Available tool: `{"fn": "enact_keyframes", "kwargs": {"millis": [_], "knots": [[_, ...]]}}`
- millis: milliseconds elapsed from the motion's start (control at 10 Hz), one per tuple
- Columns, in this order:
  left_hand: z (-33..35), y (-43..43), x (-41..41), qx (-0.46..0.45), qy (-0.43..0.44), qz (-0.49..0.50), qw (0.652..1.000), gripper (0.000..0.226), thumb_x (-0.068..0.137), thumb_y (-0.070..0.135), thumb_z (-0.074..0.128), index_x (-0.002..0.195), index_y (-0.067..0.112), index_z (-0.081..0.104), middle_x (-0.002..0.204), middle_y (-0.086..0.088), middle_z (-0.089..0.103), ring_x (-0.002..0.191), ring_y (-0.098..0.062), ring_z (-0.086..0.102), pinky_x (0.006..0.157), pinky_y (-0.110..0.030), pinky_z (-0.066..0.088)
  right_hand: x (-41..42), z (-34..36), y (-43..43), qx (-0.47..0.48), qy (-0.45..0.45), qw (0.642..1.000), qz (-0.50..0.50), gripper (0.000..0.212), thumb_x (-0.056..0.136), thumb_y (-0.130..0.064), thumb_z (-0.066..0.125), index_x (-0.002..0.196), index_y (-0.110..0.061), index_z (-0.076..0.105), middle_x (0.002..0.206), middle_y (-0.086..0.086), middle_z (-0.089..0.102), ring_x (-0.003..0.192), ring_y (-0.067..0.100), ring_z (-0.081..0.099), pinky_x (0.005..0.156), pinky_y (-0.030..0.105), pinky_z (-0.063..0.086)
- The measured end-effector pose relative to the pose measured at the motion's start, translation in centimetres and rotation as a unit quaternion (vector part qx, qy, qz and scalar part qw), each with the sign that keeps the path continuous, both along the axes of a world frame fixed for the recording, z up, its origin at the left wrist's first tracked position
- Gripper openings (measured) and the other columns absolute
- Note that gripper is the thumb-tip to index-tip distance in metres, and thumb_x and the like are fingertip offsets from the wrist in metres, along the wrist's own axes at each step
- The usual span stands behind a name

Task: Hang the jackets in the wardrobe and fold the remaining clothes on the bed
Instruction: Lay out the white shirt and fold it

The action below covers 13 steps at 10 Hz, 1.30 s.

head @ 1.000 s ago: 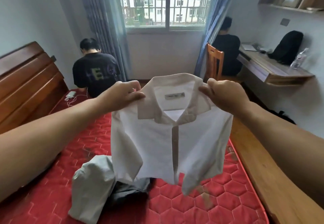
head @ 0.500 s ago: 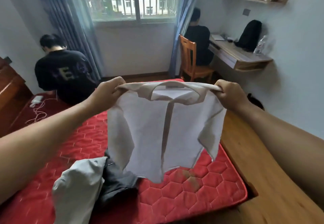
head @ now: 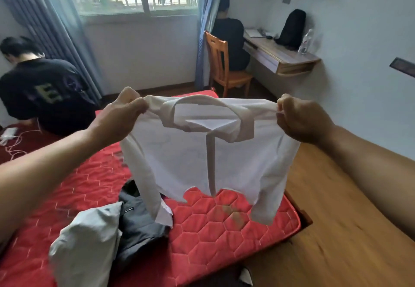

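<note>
A white collared shirt (head: 179, 158) hangs in the air above the red quilted bed (head: 224, 226), stretched out by its shoulders. My left hand (head: 121, 116) pinches the left shoulder and my right hand (head: 301, 120) pinches the right one. The collar faces up toward me, the button placket runs down the middle, and both sleeves dangle. Below the shirt, a pale grey garment (head: 87, 241) and a dark grey garment (head: 137, 232) lie crumpled on the bed.
One person in a black T-shirt (head: 42, 93) sits at the bed's far left beside a white charger and cable (head: 9, 136). Another sits on a wooden chair (head: 222, 69) at a wall desk (head: 280, 57). Wooden floor (head: 332, 230) lies right of the bed.
My hands have spread apart and pulled the shirt's shoulders taut, so its collar tipped up toward me. My view has swung right, toward the bed's foot corner and the floor.
</note>
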<state>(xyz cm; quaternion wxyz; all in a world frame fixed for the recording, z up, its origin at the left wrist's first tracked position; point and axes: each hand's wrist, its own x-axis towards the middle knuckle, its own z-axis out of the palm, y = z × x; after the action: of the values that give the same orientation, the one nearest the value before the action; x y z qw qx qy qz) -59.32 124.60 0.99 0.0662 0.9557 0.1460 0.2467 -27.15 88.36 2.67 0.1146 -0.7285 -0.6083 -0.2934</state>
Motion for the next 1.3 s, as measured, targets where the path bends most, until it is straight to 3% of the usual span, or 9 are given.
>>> {"fn": "enact_keyframes", "kwargs": {"millis": [200, 600, 700, 800, 900, 1000, 1100, 1200, 1300], "knots": [[0.2, -0.1, 0.0, 0.030, -0.007, -0.069, 0.997, 0.030, 0.096, 0.001, 0.057, 0.114, 0.025, 0.063, 0.102, 0.008, 0.046, 0.079, -0.026, 0.055, 0.071, -0.046, 0.053, 1.3, -1.3, -0.2, -0.068, -0.105, 0.992, 0.029, 0.040, 0.087, 0.005, 0.057, 0.120, -0.012, 0.044, 0.087, 0.015, 0.044, 0.048, 0.023, 0.028, 0.036, 0.029, 0.037], [1.3, -3.1, 0.7, -0.025, -0.083, -0.074, 0.993, 0.032, 0.091, 0.011, 0.071, 0.122, 0.011, 0.069, 0.113, 0.000, 0.060, 0.096, -0.023, 0.064, 0.088, -0.041, 0.053, 0.6, -0.8, 0.0, 0.000, 0.043, 0.999, -0.026, 0.049, 0.089, -0.003, 0.069, 0.136, -0.016, 0.059, 0.081, 0.010, 0.046, 0.053, 0.019, 0.034, 0.053, 0.026, 0.039], [0.3, -3.6, 2.2, 0.009, -0.038, -0.067, 0.997, 0.040, 0.089, 0.010, 0.074, 0.128, 0.012, 0.065, 0.118, -0.001, 0.059, 0.095, -0.029, 0.065, 0.084, -0.048, 0.056, 2.6, -1.5, 0.7, -0.033, 0.059, 0.997, -0.032, 0.052, 0.091, -0.003, 0.070, 0.139, -0.019, 0.056, 0.081, 0.010, 0.043, 0.048, 0.021, 0.036, 0.049, 0.030, 0.048], [-1.7, -3.4, 4.0, 0.043, 0.046, -0.038, 0.997, 0.057, 0.086, 0.010, 0.076, 0.139, 0.021, 0.057, 0.125, -0.002, 0.054, 0.092, -0.036, 0.067, 0.078, -0.054, 0.059, 6.3, -3.1, 1.2, -0.055, 0.048, 0.997, -0.018, 0.060, 0.088, 0.001, 0.071, 0.141, -0.019, 0.055, 0.077, 0.009, 0.040, 0.046, 0.018, 0.029, 0.047, 0.022, 0.033], [-4.4, -3.9, 5.8, 0.027, 0.130, -0.014, 0.991, 0.073, 0.088, 0.009, 0.074, 0.151, 0.029, 0.043, 0.131, 0.001, 0.049, 0.084, -0.036, 0.067, 0.075, -0.053, 0.060, 9.8, -5.7, 2.1, -0.143, 0.004, 0.990, -0.010, 0.062, 0.096, -0.011, 0.062, 0.152, -0.024, 0.038, 0.076, 0.008, 0.039, 0.052, 0.019, 0.028, 0.047, 0.022, 0.028], [-7.4, -5.1, 7.3, 0.000, 0.173, 0.006, 0.985, 0.078, 0.090, 0.010, 0.070, 0.156, 0.031, 0.034, 0.137, 0.004, 0.045, 0.086, -0.032, 0.069, 0.081, -0.050, 0.060, 12.7, -8.6, 2.5, -0.244, 0.112, 0.961, -0.066, 0.081, 0.089, -0.085, 0.005, 0.144, -0.039, 0.044, 0.081, -0.010, 0.041, 0.059, 0.014, 0.037, 0.052, 0.026, 0.031], [-9.7, -6.6, 8.8, 0.004, 0.200, 0.034, 0.979, 0.075, 0.092, 0.014, 0.068, 0.157, 0.030, 0.034, 0.141, 0.004, 0.045, 0.090, -0.026, 0.070, 0.081, -0.043, 0.061, 14.9, -10.6, 2.2, -0.248, 0.235, 0.938, -0.057, 0.077, 0.088, -0.088, 0.012, 0.140, -0.042, 0.045, 0.081, -0.011, 0.044, 0.058, 0.011, 0.040, 0.051, 0.024, 0.027], [-11.2, -8.0, 11.2, -0.040, 0.241, 0.096, 0.965, 0.057, 0.102, 0.021, 0.047, 0.156, 0.033, 0.034, 0.153, -0.001, 0.039, 0.118, -0.030, 0.063, 0.091, -0.045, 0.056, 17.1, -11.0, 2.9, -0.326, 0.229, 0.916, -0.058, 0.084, 0.105, -0.023, 0.050, 0.160, -0.034, -0.012, 0.092, 0.006, 0.036, 0.055, 0.011, 0.042, 0.046, 0.021, 0.040], [-12.5, -7.4, 14.1, -0.056, 0.282, 0.139, 0.948, 0.063, 0.098, 0.013, 0.041, 0.156, 0.036, 0.031, 0.154, 0.001, 0.033, 0.115, -0.034, 0.065, 0.084, -0.047, 0.058, 19.7, -12.9, 4.9, -0.316, 0.329, 0.888, -0.055, 0.105, 0.097, -0.010, 0.060, 0.157, -0.037, -0.022, 0.093, 0.008, 0.033, 0.049, 0.013, 0.044, 0.041, 0.019, 0.038]]}}
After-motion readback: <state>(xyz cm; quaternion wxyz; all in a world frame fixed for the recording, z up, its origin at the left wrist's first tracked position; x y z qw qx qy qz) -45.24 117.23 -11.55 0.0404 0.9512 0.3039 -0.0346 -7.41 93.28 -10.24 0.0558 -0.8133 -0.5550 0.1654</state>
